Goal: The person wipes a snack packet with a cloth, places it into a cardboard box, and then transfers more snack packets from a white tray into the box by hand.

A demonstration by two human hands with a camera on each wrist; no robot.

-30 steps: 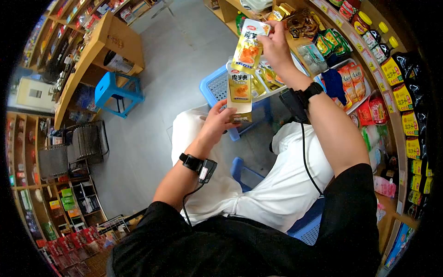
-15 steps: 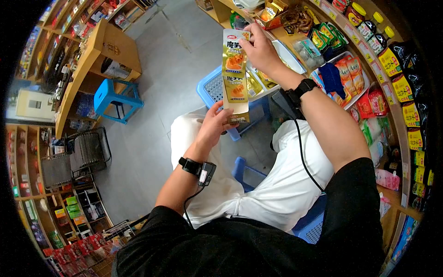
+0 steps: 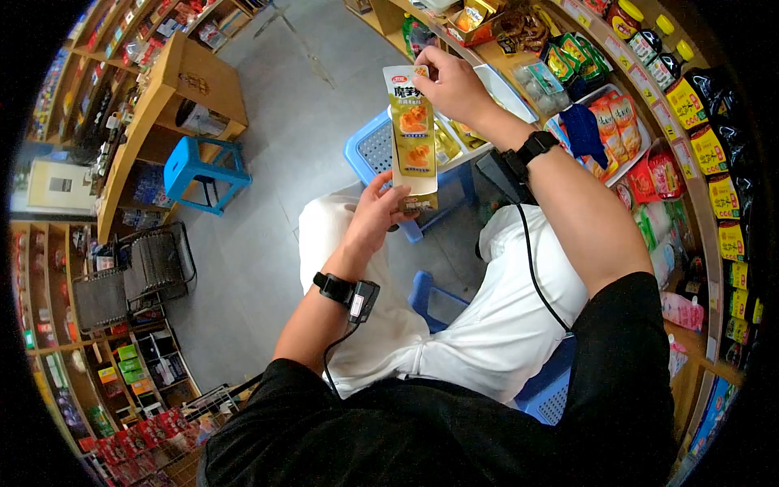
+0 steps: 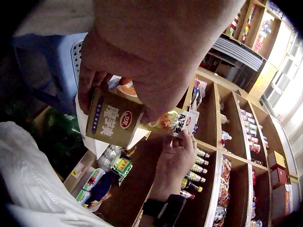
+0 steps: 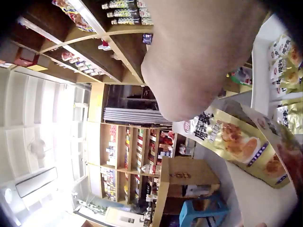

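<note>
I sit with a stack of yellow snack packets (image 3: 414, 138) upright in front of me. My left hand (image 3: 375, 217) grips the stack at its bottom end, thumb and fingers curled round it (image 4: 116, 118). My right hand (image 3: 450, 81) pinches the top edge of the front packet, which lies flat against the rest. In the right wrist view the packets (image 5: 232, 139) show below the palm. More of the same packets lie in a white tray (image 3: 507, 89) on a blue stool (image 3: 377, 146) just beyond.
Wooden shelves (image 3: 649, 105) full of snack bags and sauce bottles curve along my right. A second blue stool (image 3: 199, 170) and a wooden counter (image 3: 174, 89) stand on the grey floor to the left. My knees in white trousers (image 3: 503, 316) are below the hands.
My right hand brought the raised packet down and left onto the stack in my left hand; the two now line up. The left hand stayed in place.
</note>
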